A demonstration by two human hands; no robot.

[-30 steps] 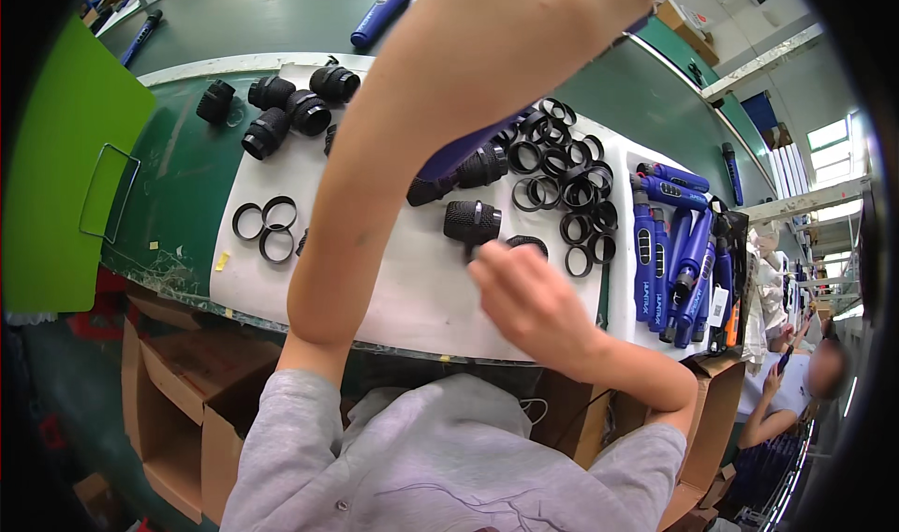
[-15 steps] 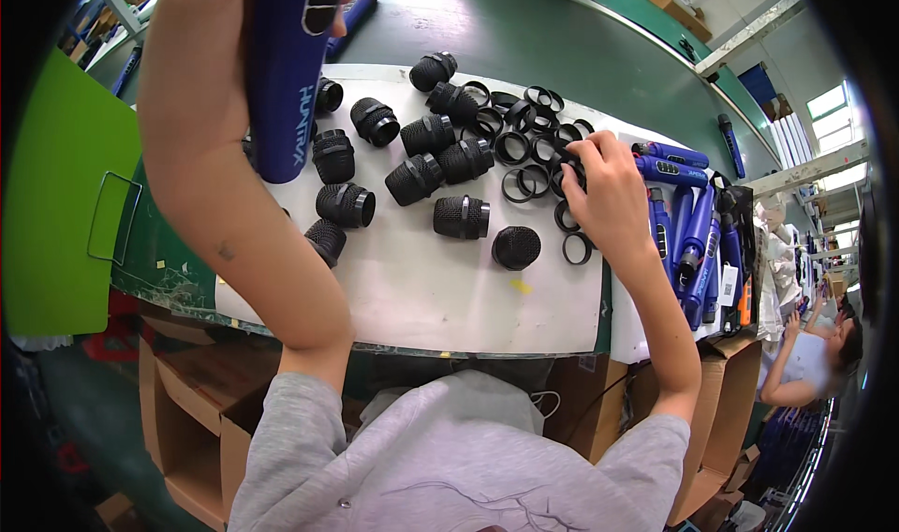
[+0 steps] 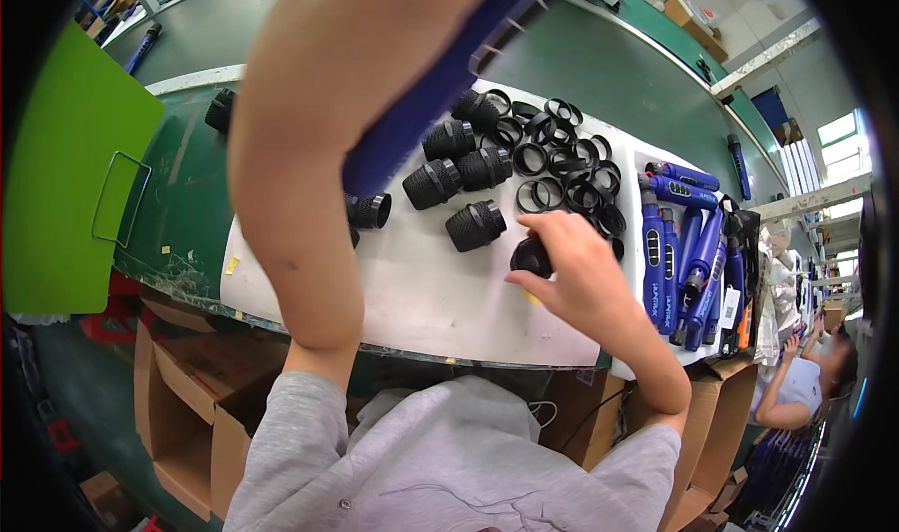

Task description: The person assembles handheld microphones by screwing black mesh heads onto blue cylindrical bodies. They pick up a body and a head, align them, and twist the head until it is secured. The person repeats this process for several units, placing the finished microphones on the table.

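My left forearm [image 3: 300, 157] reaches up past the top edge, where the hand is cut off. Along it, close to the camera, slants a blue microphone body [image 3: 412, 120], raised off the table in that hand. Lower right of centre, my right hand [image 3: 581, 265] is closed around a black mesh microphone head [image 3: 531, 257], thumb on one side and fingers on the other. Left of it lies another microphone head [image 3: 475, 226]. Several more heads [image 3: 431, 184] sit in a cluster behind. A pile of black rings [image 3: 541, 195] spreads beyond my right hand.
Blue microphone bodies [image 3: 653, 251] fill a white-lined area at the right. A white sheet [image 3: 431, 307] covers the green table. A green panel [image 3: 70, 176] stands at the left; open cardboard boxes [image 3: 187, 438] sit below. Another person [image 3: 796, 382] is at the far right.
My right hand has left the rings, moved nearer and closed around a microphone head. My left arm has swung right with the blue microphone body, now covering some of the heads.
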